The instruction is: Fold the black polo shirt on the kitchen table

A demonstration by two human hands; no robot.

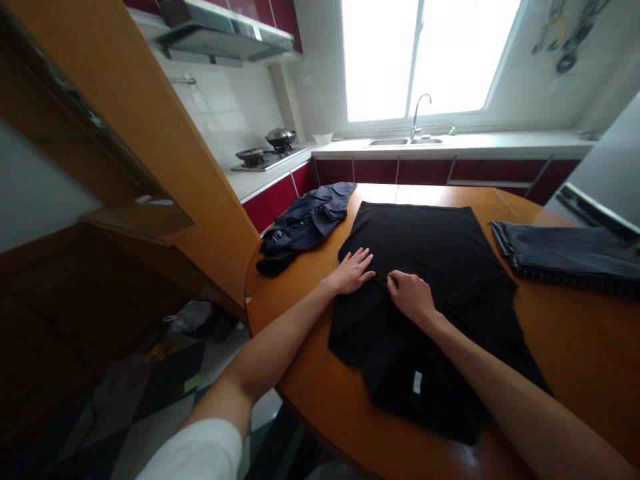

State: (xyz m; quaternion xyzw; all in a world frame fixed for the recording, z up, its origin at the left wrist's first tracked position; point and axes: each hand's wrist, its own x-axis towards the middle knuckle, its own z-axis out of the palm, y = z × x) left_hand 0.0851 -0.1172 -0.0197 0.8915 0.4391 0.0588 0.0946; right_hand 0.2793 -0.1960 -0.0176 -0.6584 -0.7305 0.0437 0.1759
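Note:
A black shirt (425, 240) lies spread over the wooden table in front of me, its hem toward the window. Near its collar, on the side closest to me, a small white label (417, 383) shows. My left hand (351, 272) rests flat on the shirt's left edge with fingers spread. A short way to the right, my right hand (411, 293) is closed, thumb and fingertips pinching the shirt's fabric. Small creases run through the cloth around both hands. The curled fingers partly hide the exact spot gripped.
Crumpled dark navy clothing (315, 217) lies at the table's (305, 313) back left. Folded dark grey jeans (575, 250) lie on the right. Beyond are a counter with a sink (405, 141) and a stove with a lidded wok (281, 137). A wooden cabinet (200, 167) stands at left.

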